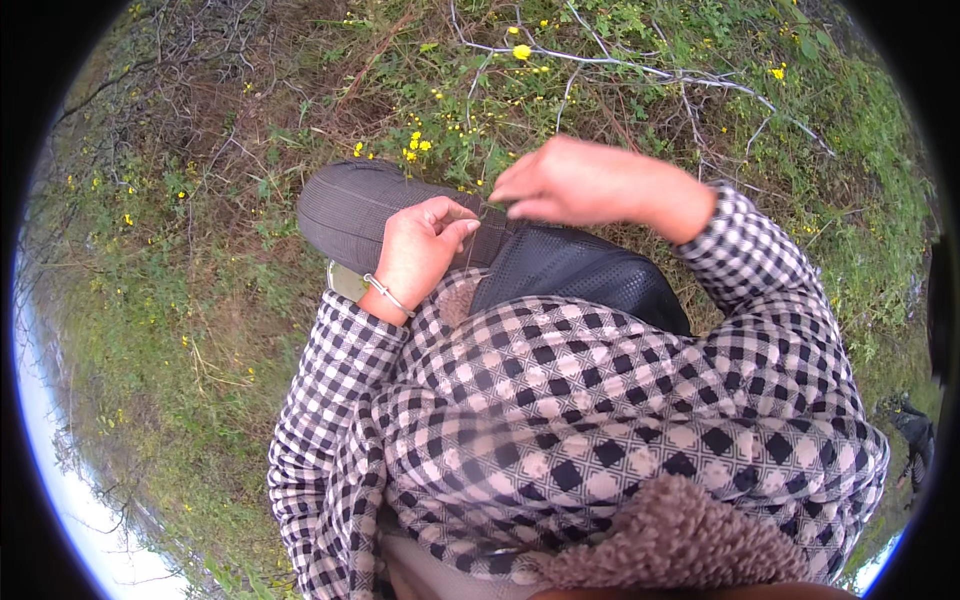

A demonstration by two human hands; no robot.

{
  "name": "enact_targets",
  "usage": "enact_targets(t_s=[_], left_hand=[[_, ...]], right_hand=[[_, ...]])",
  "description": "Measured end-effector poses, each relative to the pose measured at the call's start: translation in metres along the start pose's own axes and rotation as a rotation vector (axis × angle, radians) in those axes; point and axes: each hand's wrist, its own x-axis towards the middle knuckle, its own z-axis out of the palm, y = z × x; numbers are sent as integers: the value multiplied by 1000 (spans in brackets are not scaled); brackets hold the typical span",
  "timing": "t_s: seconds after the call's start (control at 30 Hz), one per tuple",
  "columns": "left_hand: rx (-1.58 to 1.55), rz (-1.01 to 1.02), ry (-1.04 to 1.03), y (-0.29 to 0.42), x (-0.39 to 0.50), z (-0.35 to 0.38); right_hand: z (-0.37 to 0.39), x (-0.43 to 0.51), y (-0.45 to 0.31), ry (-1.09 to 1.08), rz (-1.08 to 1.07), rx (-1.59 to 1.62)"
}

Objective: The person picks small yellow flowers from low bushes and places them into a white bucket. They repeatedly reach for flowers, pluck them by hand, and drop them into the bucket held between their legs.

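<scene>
My left hand (424, 240), with a metal bangle (388, 295) at its wrist, pinches a thin plant stem (470, 251) between thumb and forefinger above my lap. My right hand (574, 180) hovers just to the right, motion-blurred, its fingers pointing at the left fingertips. Whether the right fingers hold part of the stem cannot be made out. Below the hands lie my brown-grey trouser leg (352, 206), knee bent, and a black perforated sheet or bag (585, 274) across the lap. Small yellow flowers (414, 145) grow just beyond the knee.
Grass and low weeds cover the ground (225, 300). A bare grey branch (637, 66) lies across the growth ahead, and dry twigs (217, 45) tangle at upper left. A person in dark clothing (913, 442) is at the far right edge. A pale object (346, 281) shows beside my left wrist.
</scene>
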Motion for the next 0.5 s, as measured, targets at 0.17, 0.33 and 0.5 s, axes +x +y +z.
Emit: enact_targets(t_s=[0.17, 0.33, 0.5], left_hand=[[14, 70, 16, -2, -5, 1], [26, 40, 4, 4, -6, 1], [27, 43, -2, 6, -5, 1]], right_hand=[[-46, -17, 8, 263, 387, -149], [-4, -1, 25, 190, 227, -41], [16, 8, 36, 387, 32, -146]])
